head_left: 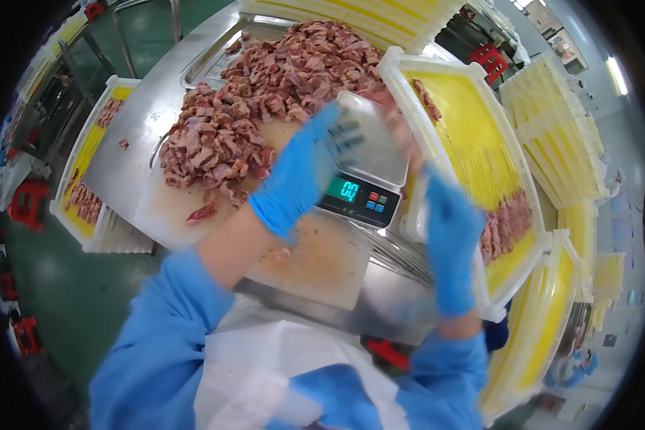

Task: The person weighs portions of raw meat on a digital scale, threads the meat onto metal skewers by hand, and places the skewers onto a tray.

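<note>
My left hand [297, 172], in a blue glove, reaches over the left side of a digital scale [365, 199], its blurred fingers stretched out and apart. The scale's display reads 0.0, and its metal pan [373, 143] shows beside my fingertips. My right hand [451, 240], gloved in blue and smeared by motion, is closed between the scale and a yellow-lined tray [473, 125]. From its fingertips a blurred pink meat skewer [403, 132] extends upward along the pan's right edge. Rows of meat skewers [507, 223] lie in the tray's lower part.
A large heap of cut meat [218, 136] covers the table behind a white cutting board [315, 269]. Thin metal skewers [394, 254] lie below the scale. Another tray [86, 183] with skewers stands at the left. Stacked yellow trays [552, 136] line the right side.
</note>
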{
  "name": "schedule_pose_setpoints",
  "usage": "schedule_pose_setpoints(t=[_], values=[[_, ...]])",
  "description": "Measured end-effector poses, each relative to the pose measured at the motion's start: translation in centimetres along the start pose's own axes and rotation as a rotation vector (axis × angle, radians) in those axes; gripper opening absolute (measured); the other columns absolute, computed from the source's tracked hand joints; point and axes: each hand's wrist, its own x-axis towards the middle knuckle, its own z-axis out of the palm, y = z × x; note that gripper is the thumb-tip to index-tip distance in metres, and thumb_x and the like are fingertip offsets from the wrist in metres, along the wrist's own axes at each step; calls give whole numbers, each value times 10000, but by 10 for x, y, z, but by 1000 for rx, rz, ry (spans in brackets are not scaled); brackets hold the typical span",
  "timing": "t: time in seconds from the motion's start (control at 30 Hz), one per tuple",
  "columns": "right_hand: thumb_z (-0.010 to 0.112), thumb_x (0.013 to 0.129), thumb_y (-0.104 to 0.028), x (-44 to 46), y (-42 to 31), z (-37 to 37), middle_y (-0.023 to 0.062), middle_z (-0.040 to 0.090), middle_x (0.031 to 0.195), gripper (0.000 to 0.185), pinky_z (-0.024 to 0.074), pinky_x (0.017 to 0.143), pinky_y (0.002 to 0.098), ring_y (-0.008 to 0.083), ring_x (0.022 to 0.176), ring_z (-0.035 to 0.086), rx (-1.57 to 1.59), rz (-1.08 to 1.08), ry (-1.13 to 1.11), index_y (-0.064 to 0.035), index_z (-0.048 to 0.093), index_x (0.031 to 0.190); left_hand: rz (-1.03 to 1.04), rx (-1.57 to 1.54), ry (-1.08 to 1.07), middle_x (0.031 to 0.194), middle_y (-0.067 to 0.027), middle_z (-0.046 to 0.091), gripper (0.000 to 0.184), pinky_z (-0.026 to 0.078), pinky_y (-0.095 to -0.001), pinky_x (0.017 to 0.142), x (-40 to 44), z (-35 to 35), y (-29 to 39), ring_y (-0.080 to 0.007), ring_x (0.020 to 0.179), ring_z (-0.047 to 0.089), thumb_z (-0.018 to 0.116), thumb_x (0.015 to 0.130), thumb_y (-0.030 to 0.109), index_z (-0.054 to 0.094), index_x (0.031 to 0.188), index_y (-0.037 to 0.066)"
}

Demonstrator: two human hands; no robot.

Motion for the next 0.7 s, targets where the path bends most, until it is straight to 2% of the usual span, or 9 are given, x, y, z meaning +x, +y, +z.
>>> schedule_pose_setpoints(t=[0.1,0.13,0.2,0.23,0.27,0.3,0.33,0.43,0.7], values=[[539,855,-136,81,73,24,213,607,769,199,469,646,414,358,715,606,-61,83,160,-48,669,977,397,622,91,1057,-68,611,321,460,-288,808,8,-21,55,-152,926,579,578,895,241,575,1140,33],[545,847,-131,98,100,40,216,615,781,222,476,682,405,362,735,611,-20,54,123,-64,663,1022,389,636,113,1057,-68,611,321,460,-288,808,15,-34,79,-152,926,579,578,895,241,575,1140,33],[552,839,-126,109,147,64,220,623,794,257,484,717,396,366,754,616,32,22,88,-79,658,1068,721,1344,-108,1035,-67,621,308,463,-290,828,27,-51,119,-150,933,588,611,865,217,585,1124,52],[554,832,-123,110,166,74,215,628,837,262,481,758,391,360,799,618,-38,19,-158,-90,660,1069,719,1357,-99,1035,-67,621,308,463,-290,828,26,-47,126,-150,933,588,611,865,217,585,1124,52],[557,825,-119,108,174,81,211,634,881,268,478,798,386,355,844,620,-110,15,-406,-102,663,1070,485,1689,-240,1043,-83,623,326,467,-295,833,25,-41,129,-160,931,598,637,834,214,590,1121,66],[557,825,-119,106,165,77,211,634,881,268,478,798,386,355,844,620,-102,18,-412,-102,663,1070,214,1993,-390,1052,-100,626,347,471,-300,838,25,-37,128,-170,929,607,663,804,211,595,1118,80],[559,824,-124,106,148,64,199,629,935,272,471,819,391,347,887,613,-183,22,-452,-110,660,1077,230,2157,-567,1040,-129,604,455,491,-347,783,23,-44,118,-235,872,626,691,727,157,564,1161,117],[561,825,-115,87,119,38,172,615,1019,286,462,841,397,335,944,598,-233,-39,-413,-118,647,1098,119,2424,-785,1022,-145,555,571,494,-391,740,18,-64,89,-306,832,614,685,673,97,507,1212,159],[568,804,-10,-23,38,-18,169,607,1002,331,481,756,386,344,875,592,-2,-63,-424,-78,615,1125,-33,2189,-806,996,-134,504,568,491,-399,692,18,-72,72,-321,788,598,627,671,41,477,1197,195]])
